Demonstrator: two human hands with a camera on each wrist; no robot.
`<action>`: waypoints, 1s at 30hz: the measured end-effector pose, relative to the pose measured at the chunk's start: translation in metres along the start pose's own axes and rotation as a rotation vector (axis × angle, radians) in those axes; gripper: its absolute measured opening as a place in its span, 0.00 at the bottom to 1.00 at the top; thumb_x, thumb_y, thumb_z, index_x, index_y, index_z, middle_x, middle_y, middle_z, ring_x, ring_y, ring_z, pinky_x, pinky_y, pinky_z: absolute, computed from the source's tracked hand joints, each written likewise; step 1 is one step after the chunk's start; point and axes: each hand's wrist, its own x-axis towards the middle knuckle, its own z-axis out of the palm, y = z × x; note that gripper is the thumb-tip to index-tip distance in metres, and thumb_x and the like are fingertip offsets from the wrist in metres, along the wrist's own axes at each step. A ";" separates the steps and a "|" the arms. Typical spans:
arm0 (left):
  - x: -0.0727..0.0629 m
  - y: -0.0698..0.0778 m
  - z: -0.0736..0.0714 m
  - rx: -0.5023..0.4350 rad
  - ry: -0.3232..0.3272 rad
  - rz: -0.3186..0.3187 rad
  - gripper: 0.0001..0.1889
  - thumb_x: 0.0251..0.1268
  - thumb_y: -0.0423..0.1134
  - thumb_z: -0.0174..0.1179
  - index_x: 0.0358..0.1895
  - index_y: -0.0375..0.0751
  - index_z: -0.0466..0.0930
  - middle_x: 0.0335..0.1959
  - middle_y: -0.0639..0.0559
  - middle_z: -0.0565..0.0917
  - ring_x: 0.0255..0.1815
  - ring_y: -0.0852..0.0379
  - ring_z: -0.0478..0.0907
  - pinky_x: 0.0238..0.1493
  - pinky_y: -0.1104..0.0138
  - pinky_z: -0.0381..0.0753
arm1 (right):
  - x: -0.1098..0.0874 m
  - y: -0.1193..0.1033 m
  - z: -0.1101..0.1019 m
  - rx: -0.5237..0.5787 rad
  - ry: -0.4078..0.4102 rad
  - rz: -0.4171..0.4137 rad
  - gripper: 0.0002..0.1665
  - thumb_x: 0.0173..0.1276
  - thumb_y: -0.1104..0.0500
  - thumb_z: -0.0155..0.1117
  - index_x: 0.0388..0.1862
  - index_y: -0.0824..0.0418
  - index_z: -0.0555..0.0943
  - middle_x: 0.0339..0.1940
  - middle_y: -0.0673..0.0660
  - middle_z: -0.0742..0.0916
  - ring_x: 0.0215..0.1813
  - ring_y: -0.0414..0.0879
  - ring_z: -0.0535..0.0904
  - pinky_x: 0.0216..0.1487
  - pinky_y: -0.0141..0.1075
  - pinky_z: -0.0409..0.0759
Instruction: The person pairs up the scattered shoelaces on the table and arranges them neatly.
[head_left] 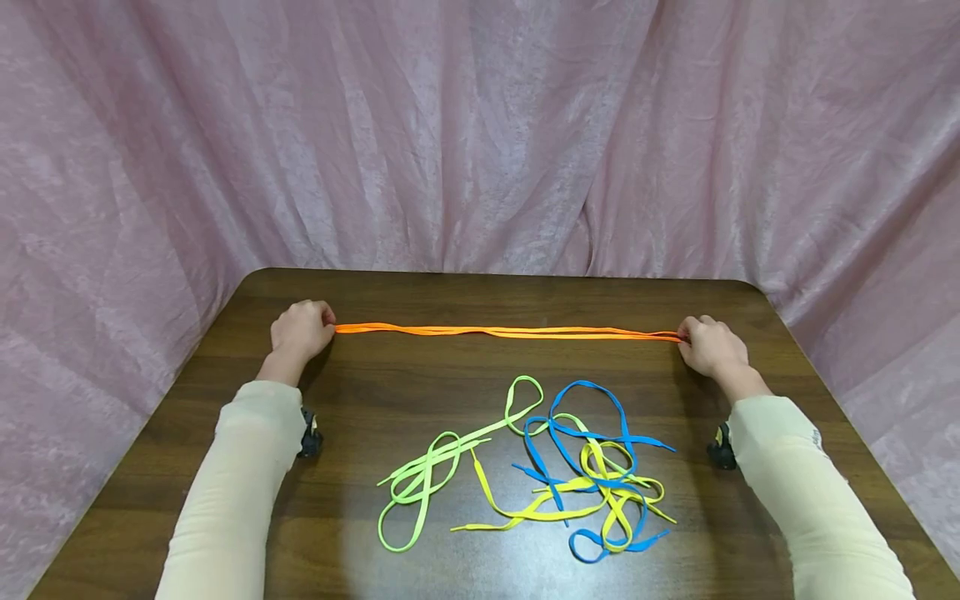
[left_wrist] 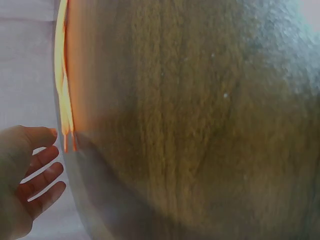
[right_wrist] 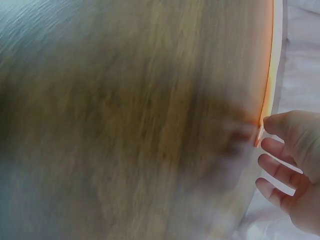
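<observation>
An orange shoelace [head_left: 510, 332], doubled into long strands, stretches sideways across the far part of the table. At its left end my left hand [head_left: 302, 327] stands with relaxed fingers. The left wrist view shows the lace's two tips [left_wrist: 70, 142] just beside the thumb, with a gap between thumb and fingers [left_wrist: 45, 172]. My right hand [head_left: 712, 343] is at the other end. In the right wrist view its thumb overlaps the lace's edge near the end [right_wrist: 258, 137], and the other fingers [right_wrist: 277, 170] are spread loosely.
Nearer on the brown wooden table [head_left: 360, 400] lie a light green shoelace [head_left: 420, 475], a blue shoelace [head_left: 622, 408] and a yellow shoelace [head_left: 555, 515]. Blue and yellow are tangled, with green reaching under them. A pink curtain [head_left: 465, 142] hangs behind the table's far edge.
</observation>
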 end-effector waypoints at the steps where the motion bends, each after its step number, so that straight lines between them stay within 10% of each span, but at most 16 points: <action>1: 0.000 0.000 -0.001 0.000 -0.001 0.006 0.06 0.58 0.39 0.57 0.36 0.42 0.78 0.35 0.43 0.78 0.35 0.43 0.75 0.32 0.51 0.73 | -0.001 -0.001 -0.001 -0.004 0.005 -0.012 0.12 0.62 0.60 0.56 0.42 0.64 0.75 0.38 0.66 0.77 0.40 0.63 0.75 0.34 0.54 0.74; 30: -0.028 0.050 -0.012 0.060 -0.022 0.307 0.16 0.55 0.42 0.64 0.47 0.42 0.79 0.47 0.44 0.78 0.44 0.43 0.76 0.32 0.51 0.76 | -0.040 -0.036 -0.004 0.014 0.166 -0.365 0.15 0.55 0.62 0.66 0.42 0.63 0.78 0.37 0.59 0.81 0.39 0.57 0.79 0.37 0.51 0.76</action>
